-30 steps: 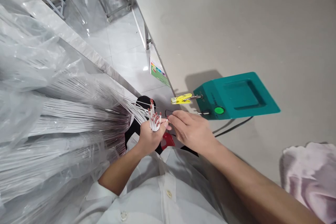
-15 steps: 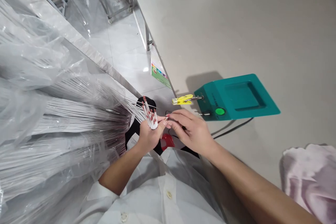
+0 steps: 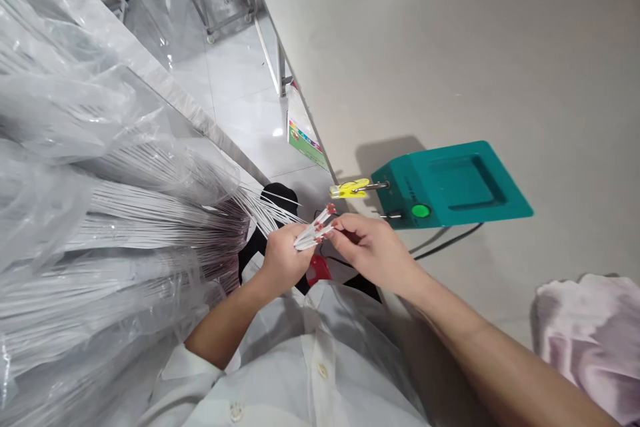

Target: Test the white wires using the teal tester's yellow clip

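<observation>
With the left hand (image 3: 286,257) closed in a fist around a bundle of thin white wires (image 3: 311,235), the worker seems to be sorting or evening up their red-tipped ends. The ends jut out to the right of the fist, and the wires trail away to the far left, toward larger bundles in clear plastic (image 3: 55,107). The right hand (image 3: 377,250) comes in from the right, thumb and fingertips pinched at the red ends; whether they have one wire or several, I cannot tell. Both hands work at the near left edge of the grey table (image 3: 475,67), just nearer the body than the yellow clothes peg (image 3: 350,189) on the teal bench unit (image 3: 450,183).

To my eye, the next move calls for a firm left fist, so that the bundle does not slide, and a light, precise pinch on the right, so that a chosen end parts from its neighbours without bending them.

In the frame just before, the bundle stands more upright, its tips pointing to the far side, and the right fingers pinch beside the fist, apart from most of the tips. Now the bundle leans over to the right, and its tips meet those fingers. The teal unit and the peg look unmoved.
</observation>
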Demonstrator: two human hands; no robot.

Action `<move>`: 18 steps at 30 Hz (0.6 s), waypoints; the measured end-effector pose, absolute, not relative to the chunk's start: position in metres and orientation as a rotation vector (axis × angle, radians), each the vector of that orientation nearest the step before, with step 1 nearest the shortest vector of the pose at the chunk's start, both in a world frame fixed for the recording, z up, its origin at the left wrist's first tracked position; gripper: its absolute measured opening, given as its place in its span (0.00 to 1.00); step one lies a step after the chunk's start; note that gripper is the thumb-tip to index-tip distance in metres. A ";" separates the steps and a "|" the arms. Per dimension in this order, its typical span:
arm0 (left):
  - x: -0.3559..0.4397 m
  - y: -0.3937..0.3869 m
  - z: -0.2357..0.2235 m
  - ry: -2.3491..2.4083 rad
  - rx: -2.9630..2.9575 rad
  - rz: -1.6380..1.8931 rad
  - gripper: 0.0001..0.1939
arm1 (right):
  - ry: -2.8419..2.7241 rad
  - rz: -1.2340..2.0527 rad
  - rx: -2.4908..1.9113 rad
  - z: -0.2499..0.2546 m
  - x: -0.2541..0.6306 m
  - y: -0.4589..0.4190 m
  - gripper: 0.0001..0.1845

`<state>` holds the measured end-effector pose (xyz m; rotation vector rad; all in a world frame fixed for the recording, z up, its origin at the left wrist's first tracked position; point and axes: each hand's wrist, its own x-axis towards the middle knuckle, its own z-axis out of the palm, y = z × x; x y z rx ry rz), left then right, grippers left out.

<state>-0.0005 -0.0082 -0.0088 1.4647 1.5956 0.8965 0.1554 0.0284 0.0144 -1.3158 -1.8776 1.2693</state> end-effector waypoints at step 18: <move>-0.002 0.002 0.006 1.420 1.166 0.884 0.07 | -2.190 0.660 -1.109 0.014 0.158 0.029 0.11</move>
